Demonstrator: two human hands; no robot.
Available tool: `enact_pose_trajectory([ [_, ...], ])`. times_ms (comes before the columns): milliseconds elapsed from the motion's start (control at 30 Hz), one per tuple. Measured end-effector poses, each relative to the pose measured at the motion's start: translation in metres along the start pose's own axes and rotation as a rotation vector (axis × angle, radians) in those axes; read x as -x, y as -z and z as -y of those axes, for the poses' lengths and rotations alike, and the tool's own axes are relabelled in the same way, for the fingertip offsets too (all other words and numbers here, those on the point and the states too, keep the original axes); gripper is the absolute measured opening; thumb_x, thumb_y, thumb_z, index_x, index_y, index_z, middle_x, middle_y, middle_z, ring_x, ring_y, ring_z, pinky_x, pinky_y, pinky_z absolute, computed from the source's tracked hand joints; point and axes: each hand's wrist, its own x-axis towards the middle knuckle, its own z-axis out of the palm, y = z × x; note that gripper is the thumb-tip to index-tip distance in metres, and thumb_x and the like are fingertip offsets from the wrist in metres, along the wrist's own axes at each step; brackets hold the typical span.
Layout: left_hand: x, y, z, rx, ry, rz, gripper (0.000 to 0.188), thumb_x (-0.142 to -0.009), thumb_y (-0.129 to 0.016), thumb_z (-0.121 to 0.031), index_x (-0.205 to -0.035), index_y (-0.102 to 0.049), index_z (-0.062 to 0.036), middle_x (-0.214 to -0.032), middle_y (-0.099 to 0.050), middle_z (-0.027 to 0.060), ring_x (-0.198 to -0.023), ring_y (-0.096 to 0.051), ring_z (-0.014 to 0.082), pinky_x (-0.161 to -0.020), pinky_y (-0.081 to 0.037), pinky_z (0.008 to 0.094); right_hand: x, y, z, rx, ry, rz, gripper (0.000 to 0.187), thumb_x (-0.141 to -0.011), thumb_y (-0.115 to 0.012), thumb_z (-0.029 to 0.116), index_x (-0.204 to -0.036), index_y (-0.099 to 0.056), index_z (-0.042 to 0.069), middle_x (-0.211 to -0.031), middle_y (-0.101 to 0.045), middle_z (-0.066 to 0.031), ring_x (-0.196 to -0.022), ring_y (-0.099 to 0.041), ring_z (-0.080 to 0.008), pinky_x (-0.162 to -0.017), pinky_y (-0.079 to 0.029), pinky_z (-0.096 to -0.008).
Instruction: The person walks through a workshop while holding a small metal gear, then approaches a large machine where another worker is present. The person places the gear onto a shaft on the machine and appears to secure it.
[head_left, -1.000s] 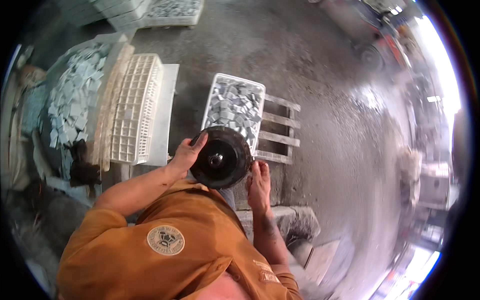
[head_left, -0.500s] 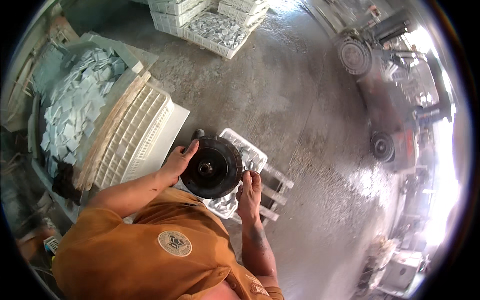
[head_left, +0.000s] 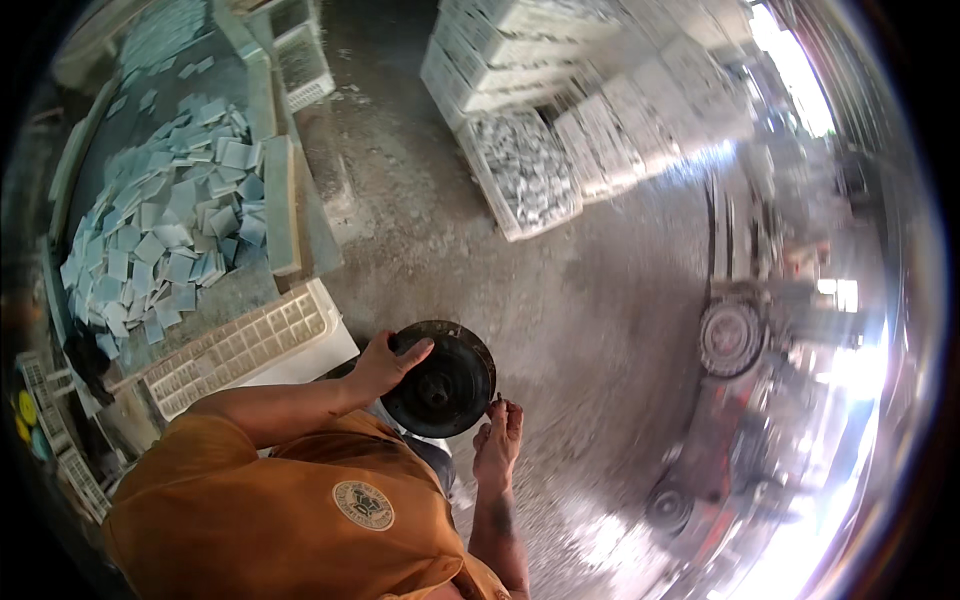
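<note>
A black, round, dish-like part (head_left: 461,372) with a raised hub in its middle is held in front of my body. My left hand (head_left: 385,366) is closed on its upper left rim, with the thumb lying across the face and the other fingers hidden behind. Beside the lower right rim, my right hand (head_left: 497,440) has its fingertips pinched together. A small dark bit shows at that pinch, too small to name, and I cannot tell whether it is joined to the round part.
At left, a bench holds a heap of pale square tiles (head_left: 185,240). A cream gridded crate (head_left: 235,345) lies against its near end. Ahead stand stacked white crates (head_left: 545,60), one open crate full of small grey pieces (head_left: 522,165). A red forklift (head_left: 715,440) is at right.
My view has swung left: the stacked crates and forklift sit differently in it. The white crate and pallet that showed below the round part are out of sight. Both hands keep their hold.
</note>
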Motion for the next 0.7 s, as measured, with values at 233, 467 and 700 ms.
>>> enact_pose_trajectory([
  [233, -0.052, -0.017, -0.055, 0.22, -0.029, -0.271, 0.089, -0.075, -0.072, -0.064, -0.119, -0.051, 0.0106, -0.108, -0.062, 0.0221, -0.1, -0.061, 0.0266, -0.084, -0.05, 0.0349, -0.131, -0.041, 0.078, 0.176, -0.026, 0.304, 0.012, -0.102, -0.05, 0.025, -0.105, -0.05, 0.014, -0.091, -0.055, 0.0005, -0.048, -0.034, -0.0005, -0.039, -0.026, -0.0183],
  [467, -0.12, -0.031, -0.059, 0.488, -0.002, -0.576, 0.091, -0.079, -0.07, -0.061, -0.131, -0.043, 0.0091, -0.112, -0.06, 0.0225, -0.1, -0.061, 0.025, -0.082, -0.052, 0.0344, -0.263, -0.097, 0.127, 0.464, 0.129, 0.69, 0.013, -0.101, -0.051, 0.025, -0.104, -0.053, 0.012, -0.084, -0.052, 0.0015, -0.047, -0.033, -0.0022, -0.038, -0.025, -0.0201],
  [700, -0.152, -0.067, -0.107, 0.911, -0.021, -0.721, 0.095, -0.079, -0.066, -0.067, -0.127, -0.046, 0.0122, -0.111, -0.059, 0.0203, -0.098, -0.06, 0.0236, -0.08, -0.052, 0.0335, -0.359, -0.167, 0.172, 0.648, 0.239, 1.011, 0.015, -0.101, -0.051, 0.026, -0.102, -0.053, 0.011, -0.064, -0.042, 0.0053, -0.042, -0.029, -0.0024, -0.037, -0.023, -0.0219],
])
